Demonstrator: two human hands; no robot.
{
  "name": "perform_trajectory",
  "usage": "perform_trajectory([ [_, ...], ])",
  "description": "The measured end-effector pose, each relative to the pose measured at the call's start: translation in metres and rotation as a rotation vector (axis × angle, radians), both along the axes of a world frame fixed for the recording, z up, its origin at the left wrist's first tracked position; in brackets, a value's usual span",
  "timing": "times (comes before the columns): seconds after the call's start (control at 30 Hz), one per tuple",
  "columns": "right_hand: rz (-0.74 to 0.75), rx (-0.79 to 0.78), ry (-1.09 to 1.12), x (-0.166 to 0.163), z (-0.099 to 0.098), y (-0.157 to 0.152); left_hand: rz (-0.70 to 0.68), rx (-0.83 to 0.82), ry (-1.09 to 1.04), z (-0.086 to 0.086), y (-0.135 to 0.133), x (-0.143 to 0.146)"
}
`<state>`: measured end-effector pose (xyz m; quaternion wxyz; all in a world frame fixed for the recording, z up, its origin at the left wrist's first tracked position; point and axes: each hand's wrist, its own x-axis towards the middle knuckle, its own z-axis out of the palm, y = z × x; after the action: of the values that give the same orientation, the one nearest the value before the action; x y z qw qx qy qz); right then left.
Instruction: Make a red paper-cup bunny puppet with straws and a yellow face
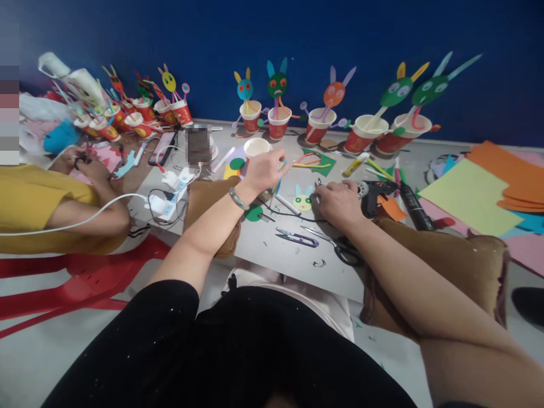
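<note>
My left hand is raised over the table with its fingers closed on thin colored strips, blue and yellow in part; their exact kind is unclear. Palm down, my right hand rests on the tabletop, its fingertips at the right edge of a pale yellow paper rabbit face with blue ears and green eyes. Behind my left hand stands a white-rimmed paper cup. A green paper circle lies below that hand. Purple thread snips and black-handled scissors are nearer me.
Paper cups with rabbit puppets line the blue wall. A black glue gun, a black bottle and colored paper sheets lie right. Leftward are a power strip with cables and a co-worker in a yellow sleeve.
</note>
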<state>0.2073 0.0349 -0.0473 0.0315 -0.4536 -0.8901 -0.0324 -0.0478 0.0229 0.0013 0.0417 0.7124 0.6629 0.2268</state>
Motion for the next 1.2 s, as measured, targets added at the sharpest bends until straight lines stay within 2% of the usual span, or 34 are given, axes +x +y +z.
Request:
perform_trajectory([
  [0.13, -0.008, -0.01, -0.014, 0.002, 0.003, 0.0, 0.005, -0.262, 0.111, -0.003, -0.005, 0.016],
  [0.27, -0.012, 0.003, 0.003, 0.008, 0.002, -0.001, 0.023, -0.356, 0.127, -0.007, -0.004, 0.016],
  [0.37, -0.01, 0.037, 0.107, 0.012, 0.0, -0.001, 0.034, -0.369, 0.024, -0.006, -0.003, 0.016],
  [0.43, -0.007, 0.031, 0.257, 0.013, -0.001, -0.001, 0.031, -0.341, -0.153, -0.004, -0.001, 0.017],
  [0.5, -0.007, -0.04, 0.472, 0.013, -0.001, -0.001, 0.011, -0.325, -0.448, 0.0, 0.001, 0.02],
  [0.6, -0.04, -0.248, 0.832, 0.009, 0.004, 0.0, -0.055, -0.415, -0.95, 0.005, 0.001, 0.027],
  [0.7, -0.065, -0.471, 1.085, 0.004, 0.012, 0.0, -0.128, -0.557, -1.182, 0.008, -0.004, 0.036],
  [0.83, -0.062, -0.615, 1.212, 0.0, 0.019, 0.0, -0.212, -0.658, -1.197, 0.007, -0.013, 0.047],
  [1.03, -0.053, -0.674, 1.367, 0.001, 0.017, 0.0, -0.268, -0.674, -1.125, 0.003, -0.015, 0.049],
  [1.2, -0.037, -0.646, 1.429, 0.001, 0.018, -0.001, -0.332, -0.692, -1.101, -0.002, -0.012, 0.047],
])
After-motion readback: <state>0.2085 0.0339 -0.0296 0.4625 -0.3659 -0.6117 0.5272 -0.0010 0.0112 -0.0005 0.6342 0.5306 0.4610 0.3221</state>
